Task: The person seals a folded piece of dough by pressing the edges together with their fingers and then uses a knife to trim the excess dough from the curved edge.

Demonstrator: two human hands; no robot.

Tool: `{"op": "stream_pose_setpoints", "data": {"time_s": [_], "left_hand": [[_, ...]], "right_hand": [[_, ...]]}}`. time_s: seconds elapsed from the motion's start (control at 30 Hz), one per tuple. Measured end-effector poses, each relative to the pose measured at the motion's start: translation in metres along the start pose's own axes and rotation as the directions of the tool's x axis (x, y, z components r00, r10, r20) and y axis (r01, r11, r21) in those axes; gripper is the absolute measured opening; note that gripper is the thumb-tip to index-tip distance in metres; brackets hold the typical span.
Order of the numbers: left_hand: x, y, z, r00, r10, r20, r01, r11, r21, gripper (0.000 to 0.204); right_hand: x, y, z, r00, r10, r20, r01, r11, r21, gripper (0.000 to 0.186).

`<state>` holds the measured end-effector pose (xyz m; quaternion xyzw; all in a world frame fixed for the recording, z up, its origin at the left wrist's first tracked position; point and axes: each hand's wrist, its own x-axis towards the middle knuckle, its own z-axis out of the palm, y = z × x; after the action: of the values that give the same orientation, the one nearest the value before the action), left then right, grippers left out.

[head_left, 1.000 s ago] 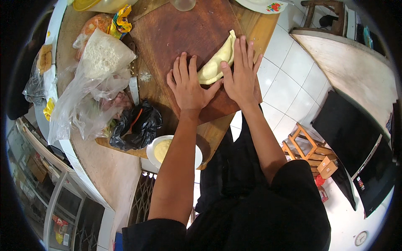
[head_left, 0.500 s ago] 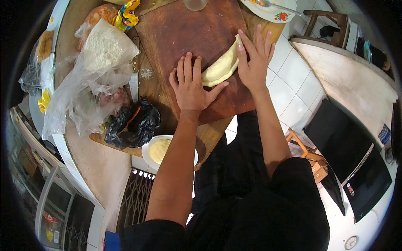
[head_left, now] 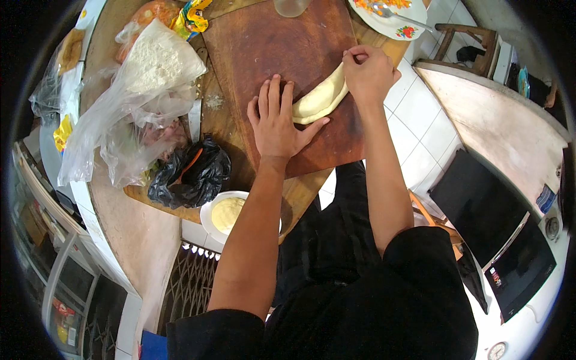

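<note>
A long folded piece of pale dough with a sealed curved rim lies diagonally on the dark wooden board. My left hand rests with fingers spread at its lower left end, thumb along the bottom edge and fingertips on the board. My right hand is curled at the dough's upper right end, thumb and fingers pinching the tip. A plate of orange filling with a spoon is beyond that hand, and a clear glass stands at the board's far edge.
Left of the board are a flour bag, yellow packet, plastic-wrapped food, knife and black bag. A white bowl with yellow batter sits near me. Right are tiled floor, a wooden stool and black cabinet.
My right hand's fingers have gone from stretched out along the dough to curled and closed on its upper tip. My left hand stays beside the lower end, spread.
</note>
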<state>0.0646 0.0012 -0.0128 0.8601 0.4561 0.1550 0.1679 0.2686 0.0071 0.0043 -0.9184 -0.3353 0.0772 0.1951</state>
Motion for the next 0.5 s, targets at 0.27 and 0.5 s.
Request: {"op": "stream_pose_setpoints", "data": {"time_s": [0.27,0.5], "left_hand": [[-0.0009,-0.0007,-0.0007,1.000,-0.005,-0.013,0.005,1.000,-0.002,0.094],[-0.0006,-0.0005,0.0003,1.000,-0.011,0.009,0.011,1.000,-0.005,0.093]], "right_hand": [[-0.0063,-0.0026,-0.0021,0.998,0.028,0.049,-0.027,1.000,-0.012,0.017],[0.0014,-0.0005,-0.0039,0.985,0.158,0.062,-0.164,0.979,0.122,0.017]]}}
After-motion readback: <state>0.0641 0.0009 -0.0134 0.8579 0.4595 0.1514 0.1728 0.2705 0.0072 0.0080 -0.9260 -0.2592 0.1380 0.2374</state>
